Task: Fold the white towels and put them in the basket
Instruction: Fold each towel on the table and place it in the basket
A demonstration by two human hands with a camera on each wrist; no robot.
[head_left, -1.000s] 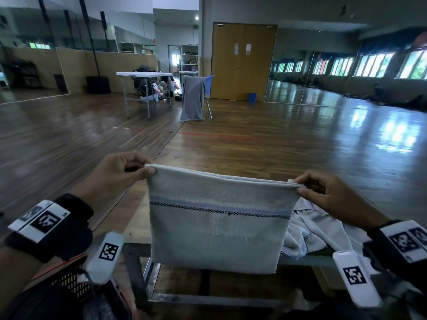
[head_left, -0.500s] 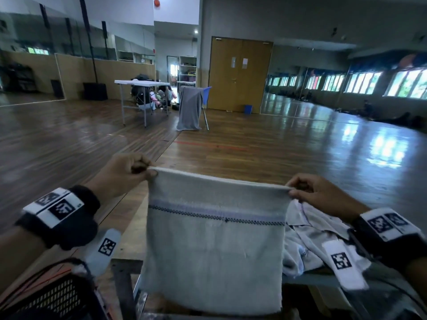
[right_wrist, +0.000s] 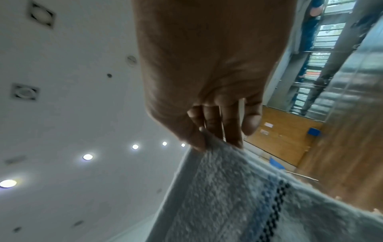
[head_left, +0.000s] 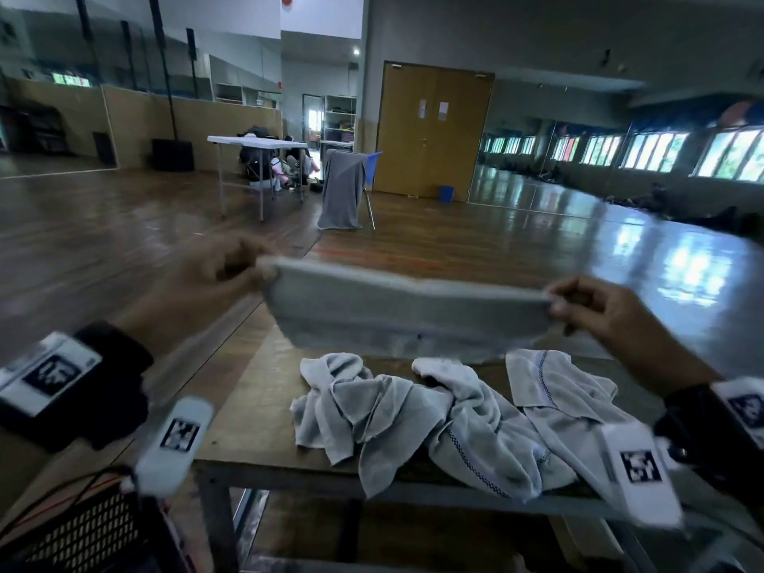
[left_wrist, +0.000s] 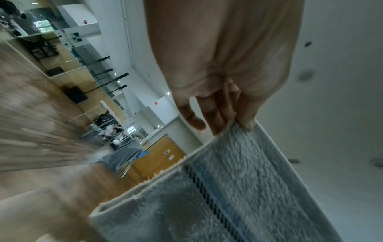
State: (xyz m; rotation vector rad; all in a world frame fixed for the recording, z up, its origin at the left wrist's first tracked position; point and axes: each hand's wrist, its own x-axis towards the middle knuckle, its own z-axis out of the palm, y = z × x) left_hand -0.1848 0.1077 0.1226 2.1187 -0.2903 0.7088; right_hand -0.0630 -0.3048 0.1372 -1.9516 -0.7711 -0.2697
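Note:
A white towel (head_left: 407,314) with a blue and black stripe is stretched in the air above the far part of a small wooden table (head_left: 248,411). It swings out nearly flat and is blurred by motion. My left hand (head_left: 231,272) pinches its left corner. My right hand (head_left: 578,301) pinches its right corner. The left wrist view shows the left hand (left_wrist: 232,124) with thumb and fingers closed on the towel (left_wrist: 228,196) edge. The right wrist view shows the right hand (right_wrist: 215,139) doing the same on the towel (right_wrist: 238,196). Several crumpled white towels (head_left: 434,419) lie on the table. A black mesh basket (head_left: 82,531) sits at the lower left.
The table's metal frame (head_left: 289,477) runs along its near edge. Beyond it lies open wooden floor, with a white folding table (head_left: 256,144) and a chair draped in grey cloth (head_left: 343,188) far off. Brown double doors (head_left: 434,130) close the back wall.
The towel hung straight down from both hands before. Now its lower part has swung up and forward, uncovering the pile of towels on the table. The hands have risen slightly.

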